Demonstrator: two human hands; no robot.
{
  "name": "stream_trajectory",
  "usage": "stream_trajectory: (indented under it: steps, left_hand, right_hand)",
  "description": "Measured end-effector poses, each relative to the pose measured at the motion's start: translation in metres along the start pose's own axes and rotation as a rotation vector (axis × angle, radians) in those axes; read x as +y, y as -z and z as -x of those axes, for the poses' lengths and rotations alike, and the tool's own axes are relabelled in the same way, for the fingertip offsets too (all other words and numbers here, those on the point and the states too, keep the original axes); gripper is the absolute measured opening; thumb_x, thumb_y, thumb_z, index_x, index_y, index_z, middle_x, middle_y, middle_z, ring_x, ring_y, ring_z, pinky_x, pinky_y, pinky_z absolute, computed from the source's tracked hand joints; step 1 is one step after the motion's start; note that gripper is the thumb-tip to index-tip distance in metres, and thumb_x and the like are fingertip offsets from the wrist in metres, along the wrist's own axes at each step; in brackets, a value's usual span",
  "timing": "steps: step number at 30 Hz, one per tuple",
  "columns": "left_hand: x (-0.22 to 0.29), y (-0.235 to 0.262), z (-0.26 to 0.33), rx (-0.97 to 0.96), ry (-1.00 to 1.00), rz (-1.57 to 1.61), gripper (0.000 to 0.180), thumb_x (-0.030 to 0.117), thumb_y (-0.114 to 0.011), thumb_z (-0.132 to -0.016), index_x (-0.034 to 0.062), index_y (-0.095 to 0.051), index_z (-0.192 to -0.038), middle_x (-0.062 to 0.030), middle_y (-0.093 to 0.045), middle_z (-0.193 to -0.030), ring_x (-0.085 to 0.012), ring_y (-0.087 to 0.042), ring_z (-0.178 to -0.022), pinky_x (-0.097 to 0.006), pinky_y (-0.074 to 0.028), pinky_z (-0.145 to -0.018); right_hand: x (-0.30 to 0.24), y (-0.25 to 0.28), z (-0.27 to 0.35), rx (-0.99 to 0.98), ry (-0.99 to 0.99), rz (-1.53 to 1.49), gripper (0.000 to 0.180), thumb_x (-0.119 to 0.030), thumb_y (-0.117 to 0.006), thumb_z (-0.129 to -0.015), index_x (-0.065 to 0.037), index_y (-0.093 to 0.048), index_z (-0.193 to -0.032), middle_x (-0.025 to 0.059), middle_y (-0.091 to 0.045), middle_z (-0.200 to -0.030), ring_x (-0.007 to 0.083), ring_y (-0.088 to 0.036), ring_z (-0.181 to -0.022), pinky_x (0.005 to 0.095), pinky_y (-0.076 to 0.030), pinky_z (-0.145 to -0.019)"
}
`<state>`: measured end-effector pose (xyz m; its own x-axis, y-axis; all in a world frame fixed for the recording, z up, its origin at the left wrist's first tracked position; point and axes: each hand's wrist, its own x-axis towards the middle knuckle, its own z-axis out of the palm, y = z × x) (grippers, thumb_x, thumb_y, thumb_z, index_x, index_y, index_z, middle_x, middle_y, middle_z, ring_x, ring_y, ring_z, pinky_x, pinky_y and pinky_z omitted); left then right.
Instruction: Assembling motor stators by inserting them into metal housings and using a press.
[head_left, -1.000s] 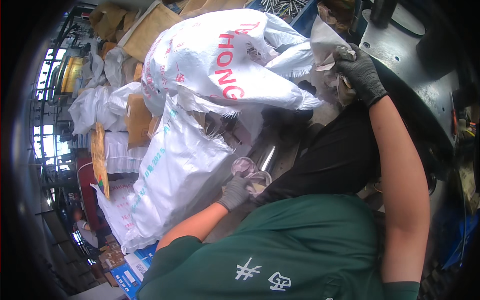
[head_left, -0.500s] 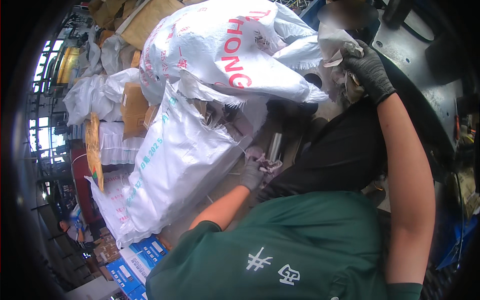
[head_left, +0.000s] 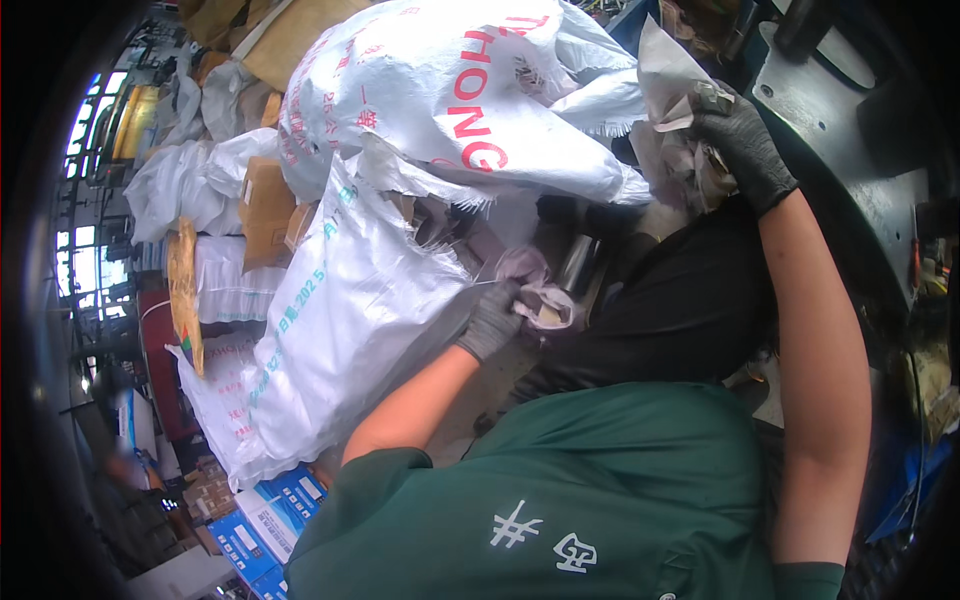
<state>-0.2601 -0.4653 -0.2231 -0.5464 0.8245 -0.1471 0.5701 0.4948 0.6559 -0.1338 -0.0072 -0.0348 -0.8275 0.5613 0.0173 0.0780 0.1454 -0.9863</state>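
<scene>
White woven sacks (head_left: 400, 250) with red lettering fill centre and upper left of frame. Dark machine body (head_left: 850, 150) at upper right. Blue boxes (head_left: 270, 520) lower left. Right hand (head_left: 740, 145), black glove, upper right: fingers curled round crumpled pale wrapping (head_left: 670, 110). Left hand (head_left: 495, 320), grey glove, centre: fingers pinching a small crumpled wrapper (head_left: 545, 305) beside the lower sack.

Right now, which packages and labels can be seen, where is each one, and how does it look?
Upper white woven sack: top centre, bulging, red print.
Lower white sack: beside the left hand, torn top, small green print.
Blue cartons: bottom left, flat, blue and white.
Brown cardboard: left, behind the sacks.
</scene>
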Motion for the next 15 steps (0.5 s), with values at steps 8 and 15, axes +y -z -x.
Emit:
stream_trajectory:
  steps: [8, 15]
  left_hand:
    - [0.187, 0.098, -0.15, -0.026, -0.466, 0.598, 0.043, 0.019, -0.075, -0.09, 0.0019, -0.059, -0.126, -0.0114, -0.067, -0.114, -0.0227, -0.066, -0.101, -0.037, -0.053, -0.09]
    - [0.262, 0.053, -0.24, -0.066, -0.335, 1.137, 0.025, 0.011, -0.049, -0.108, 0.0034, -0.054, -0.132, -0.0082, -0.066, -0.109, -0.0137, -0.065, -0.096, -0.029, -0.057, -0.084]
  right_hand:
    - [-0.023, -0.02, 0.025, -0.468, -0.106, -0.591, 0.024, 0.0, -0.071, -0.085, -0.002, -0.072, -0.109, 0.0074, -0.073, -0.101, 0.0163, -0.07, -0.098, 0.0299, -0.057, -0.087]
    - [-0.024, -0.015, 0.033, -0.259, -0.076, -0.432, 0.031, -0.017, -0.08, -0.087, -0.002, -0.069, -0.112, 0.0071, -0.071, -0.099, 0.0158, -0.067, -0.097, 0.0313, -0.055, -0.087]
